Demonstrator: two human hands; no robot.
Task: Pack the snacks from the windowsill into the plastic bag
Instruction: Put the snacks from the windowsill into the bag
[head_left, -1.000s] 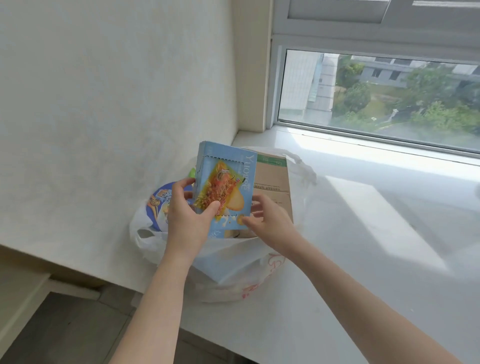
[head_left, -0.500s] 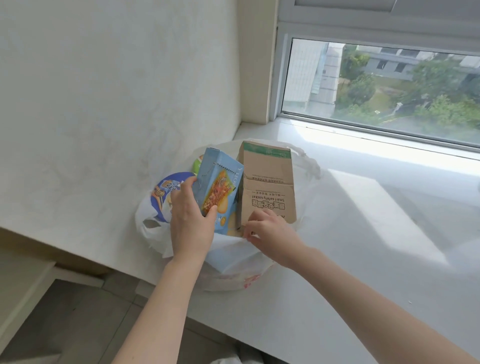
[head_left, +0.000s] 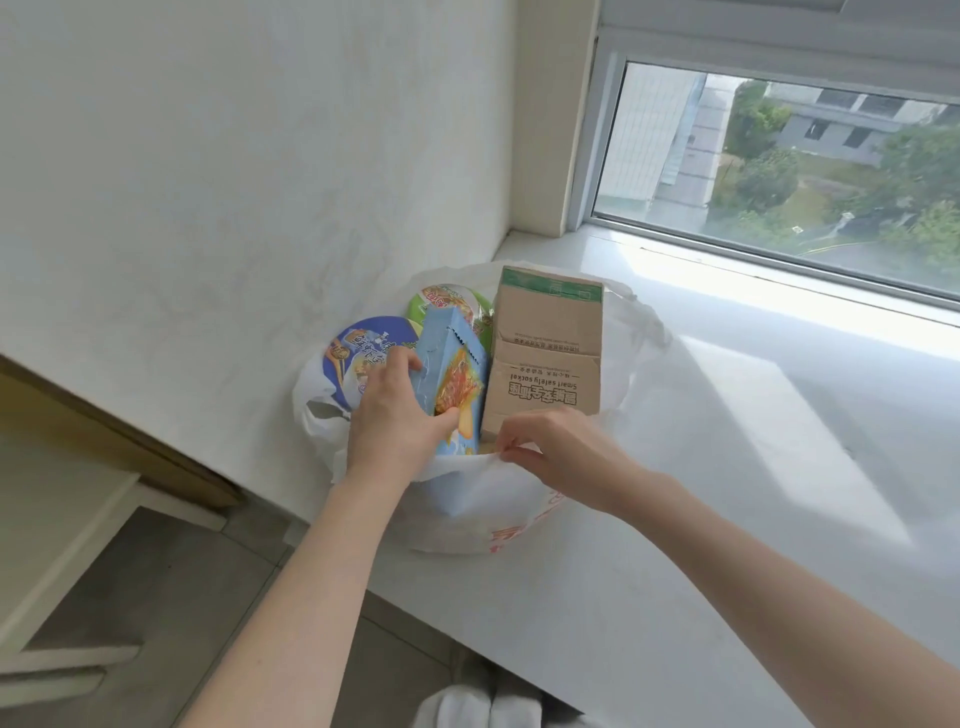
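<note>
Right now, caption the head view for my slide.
Left hand holds blue snack box in plastic bag; right hand pinches the rim.

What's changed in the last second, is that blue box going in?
Yes. The left hand has lowered the blue snack box into the plastic bag, beside the brown carton, and still grips it. The right hand left the box and now pinches the bag's near rim. The carton and both bowls stayed put.
</note>
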